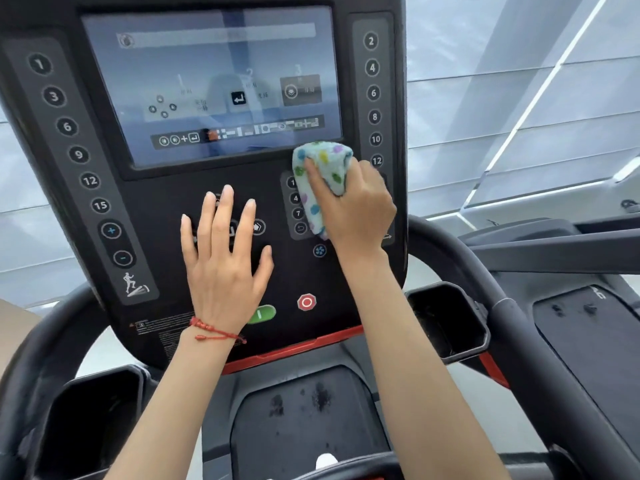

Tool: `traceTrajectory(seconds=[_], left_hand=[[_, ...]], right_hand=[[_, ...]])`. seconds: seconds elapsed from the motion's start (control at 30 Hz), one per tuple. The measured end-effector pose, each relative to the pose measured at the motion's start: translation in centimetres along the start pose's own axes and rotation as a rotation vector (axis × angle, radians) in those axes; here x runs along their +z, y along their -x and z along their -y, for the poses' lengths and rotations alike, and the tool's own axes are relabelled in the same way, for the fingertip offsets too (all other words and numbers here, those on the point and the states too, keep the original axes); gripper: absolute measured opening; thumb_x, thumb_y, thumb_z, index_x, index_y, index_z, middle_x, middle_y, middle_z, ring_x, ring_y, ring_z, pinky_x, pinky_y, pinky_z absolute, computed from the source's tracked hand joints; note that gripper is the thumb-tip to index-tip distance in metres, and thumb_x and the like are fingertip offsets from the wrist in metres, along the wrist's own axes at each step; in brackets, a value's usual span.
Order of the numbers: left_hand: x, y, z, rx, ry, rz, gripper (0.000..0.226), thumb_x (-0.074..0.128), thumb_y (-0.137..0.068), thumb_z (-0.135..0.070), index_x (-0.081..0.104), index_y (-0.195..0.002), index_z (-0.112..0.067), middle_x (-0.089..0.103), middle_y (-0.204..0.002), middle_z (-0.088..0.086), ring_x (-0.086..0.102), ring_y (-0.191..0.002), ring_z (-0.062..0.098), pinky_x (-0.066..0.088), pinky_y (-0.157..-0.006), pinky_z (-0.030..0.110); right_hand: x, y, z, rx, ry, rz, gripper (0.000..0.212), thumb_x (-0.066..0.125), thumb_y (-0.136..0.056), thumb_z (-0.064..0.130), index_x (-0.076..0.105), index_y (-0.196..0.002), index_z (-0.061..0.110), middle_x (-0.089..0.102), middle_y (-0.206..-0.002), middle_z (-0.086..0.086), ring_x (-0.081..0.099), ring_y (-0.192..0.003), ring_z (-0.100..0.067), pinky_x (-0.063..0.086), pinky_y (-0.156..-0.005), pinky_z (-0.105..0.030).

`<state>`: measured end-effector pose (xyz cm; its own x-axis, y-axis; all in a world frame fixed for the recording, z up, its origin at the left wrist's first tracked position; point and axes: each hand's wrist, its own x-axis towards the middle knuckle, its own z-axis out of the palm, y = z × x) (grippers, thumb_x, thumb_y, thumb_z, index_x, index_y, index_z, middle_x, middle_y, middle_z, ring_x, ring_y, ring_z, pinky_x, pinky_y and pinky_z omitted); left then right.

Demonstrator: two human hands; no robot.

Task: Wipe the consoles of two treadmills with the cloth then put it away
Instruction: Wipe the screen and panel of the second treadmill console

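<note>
A black treadmill console (156, 188) fills the view, its lit screen (211, 84) at the top and numbered buttons down both sides. My right hand (356, 206) grips a bunched pale cloth with coloured dots (322, 168) and presses it on the keypad just below the screen's lower right corner. With fingers spread, my left hand (225, 251) lies flat on the middle button area and holds nothing. A red string bracelet circles that wrist. A second treadmill (571, 320) shows at the right edge.
A red stop button (307, 302) and a green start button (263, 313) sit low on the console. Curved black handlebars (460, 268) ring it, with cup holders (446, 320) at both sides. The dusty belt (304, 410) lies below. Glass panels stand behind.
</note>
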<state>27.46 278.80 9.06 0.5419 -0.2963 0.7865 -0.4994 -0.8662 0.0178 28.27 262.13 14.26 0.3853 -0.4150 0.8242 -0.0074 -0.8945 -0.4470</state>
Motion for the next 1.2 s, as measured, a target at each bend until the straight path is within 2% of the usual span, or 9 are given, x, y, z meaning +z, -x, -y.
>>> traceTrajectory(seconds=[0.07, 0.13, 0.2, 0.37, 0.5, 0.7, 0.9, 1.07, 1.2], left_hand=[[0.2, -0.3, 0.1, -0.005, -0.013, -0.007, 0.047, 0.057, -0.088, -0.023, 0.05, -0.132, -0.005, 0.04, -0.142, 0.02, 0.032, -0.135, 0.034, 0.021, -0.111, 0.053], [0.2, -0.3, 0.2, 0.001, -0.021, -0.01, 0.047, 0.057, -0.088, -0.023, 0.05, -0.132, -0.005, 0.04, -0.142, 0.02, 0.032, -0.134, 0.034, 0.021, -0.111, 0.053], [0.3, -0.2, 0.1, 0.002, -0.024, -0.013, 0.048, 0.057, -0.088, -0.023, 0.05, -0.132, -0.005, 0.04, -0.142, 0.02, 0.032, -0.134, 0.034, 0.022, -0.11, 0.053], [0.6, -0.5, -0.3, -0.015, -0.041, -0.033, 0.047, 0.058, -0.087, -0.023, 0.052, -0.131, -0.006, 0.042, -0.141, 0.02, 0.033, -0.134, 0.034, 0.023, -0.109, 0.056], [0.6, -0.6, -0.7, -0.037, -0.04, -0.046, 0.048, 0.057, -0.086, -0.023, 0.052, -0.131, -0.007, 0.042, -0.141, 0.02, 0.032, -0.134, 0.035, 0.022, -0.11, 0.055], [0.6, -1.4, -1.3, -0.015, -0.038, -0.041, 0.048, 0.058, -0.086, -0.023, 0.053, -0.13, -0.005, 0.042, -0.141, 0.02, 0.033, -0.133, 0.035, 0.021, -0.11, 0.055], [0.5, -2.5, -1.5, 0.0, -0.015, -0.036, 0.047, 0.052, -0.089, -0.026, 0.052, -0.131, -0.005, 0.042, -0.141, 0.02, 0.032, -0.133, 0.034, 0.022, -0.11, 0.055], [0.5, -2.5, -1.5, 0.002, -0.027, -0.017, 0.048, 0.05, -0.09, -0.027, 0.051, -0.132, -0.005, 0.04, -0.143, 0.019, 0.031, -0.134, 0.033, 0.023, -0.109, 0.054], [0.6, -2.5, -1.5, -0.001, -0.021, -0.019, 0.048, 0.05, -0.089, -0.027, 0.051, -0.132, -0.005, 0.04, -0.143, 0.019, 0.032, -0.134, 0.033, 0.023, -0.109, 0.055]], right_hand=[[-0.6, -0.8, -1.6, 0.127, -0.02, -0.001, 0.055, 0.05, -0.077, 0.059, 0.062, -0.067, 0.006, 0.061, -0.061, -0.008, 0.058, -0.055, -0.024, 0.041, -0.046, -0.025], [-1.5, -1.9, -3.5, 0.311, -0.019, 0.008, 0.059, 0.051, -0.078, 0.061, 0.062, -0.073, 0.003, 0.063, -0.069, -0.012, 0.06, -0.064, -0.029, 0.039, -0.054, -0.027], [-2.0, -2.5, -4.9, 0.401, -0.009, 0.008, 0.056, 0.056, -0.079, 0.058, 0.06, -0.074, 0.003, 0.064, -0.071, -0.012, 0.06, -0.067, -0.028, 0.036, -0.057, -0.026], [-1.3, -2.6, -4.5, 0.368, -0.01, -0.044, 0.059, 0.048, -0.073, 0.064, 0.058, -0.069, 0.005, 0.062, -0.066, -0.009, 0.059, -0.061, -0.027, 0.038, -0.056, -0.026], [-1.1, -3.8, -4.1, 0.336, -0.03, -0.047, 0.056, 0.051, -0.074, 0.062, 0.058, -0.068, 0.007, 0.062, -0.065, -0.008, 0.058, -0.061, -0.026, 0.036, -0.056, -0.025], [0.1, -8.8, -2.2, 0.24, -0.084, -0.052, 0.05, 0.054, -0.077, 0.06, 0.064, -0.075, 0.01, 0.065, -0.069, -0.005, 0.06, -0.065, -0.024, 0.043, -0.055, -0.029], [1.0, -15.1, 0.0, 0.201, -0.065, 0.043, 0.048, 0.05, -0.082, 0.061, 0.064, -0.09, 0.016, 0.067, -0.084, 0.001, 0.057, -0.076, -0.015, 0.03, -0.061, -0.023], [0.9, -14.3, -0.2, 0.235, -0.114, 0.043, 0.051, 0.05, -0.082, 0.061, 0.064, -0.099, 0.016, 0.067, -0.087, 0.0, 0.061, -0.083, -0.019, 0.034, -0.063, -0.025], [0.1, -10.9, -1.0, 0.202, -0.112, 0.034, 0.048, 0.055, -0.08, 0.059, 0.064, -0.086, 0.012, 0.067, -0.08, -0.004, 0.061, -0.077, -0.022, 0.033, -0.06, -0.025]])
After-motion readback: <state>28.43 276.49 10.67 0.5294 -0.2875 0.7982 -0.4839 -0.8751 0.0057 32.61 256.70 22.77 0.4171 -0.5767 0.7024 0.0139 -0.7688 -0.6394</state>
